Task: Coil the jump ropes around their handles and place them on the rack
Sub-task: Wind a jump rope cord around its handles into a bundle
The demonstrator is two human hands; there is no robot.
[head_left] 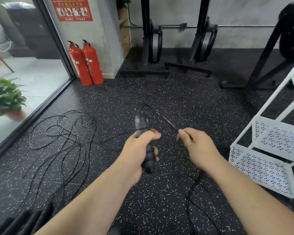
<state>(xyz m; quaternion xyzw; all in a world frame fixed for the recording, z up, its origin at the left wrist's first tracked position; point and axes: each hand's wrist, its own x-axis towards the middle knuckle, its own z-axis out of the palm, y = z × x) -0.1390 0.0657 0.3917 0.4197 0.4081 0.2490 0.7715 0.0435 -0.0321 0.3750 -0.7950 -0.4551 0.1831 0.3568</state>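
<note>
Holding the handle: a person's left hand curls tightly round a black ribbed handle, raised above the floor to the left of the rack. The handle's top end is blurred, so it cannot be told whether the fist holds one handle or two.
Right hand: the right hand pinches a thin black rope between thumb and fingers. It sits between the handle and the rack, nearer the handle.
Rope: it arcs up from the handle's top end and slants down into the right hand's pinch. More of the black cord lies in loops on the floor under the right forearm, near the rack's foot.
Loose ropes: a tangle of loose ropes sprawls on the floor, well to the left of the rack and past the left hand.
Rack: a white rack with perforated metal shelves stands at the right edge.
Floor: the floor is black rubber flecked with white.
Fire extinguishers: two red fire extinguishers stand upright side by side, far left of the rack, against a grey pillar under a red sign.
Plant: a green potted plant is farthest left of the rack, behind glass.
Machines: black exercise machines line the wall beyond the rack.
</note>
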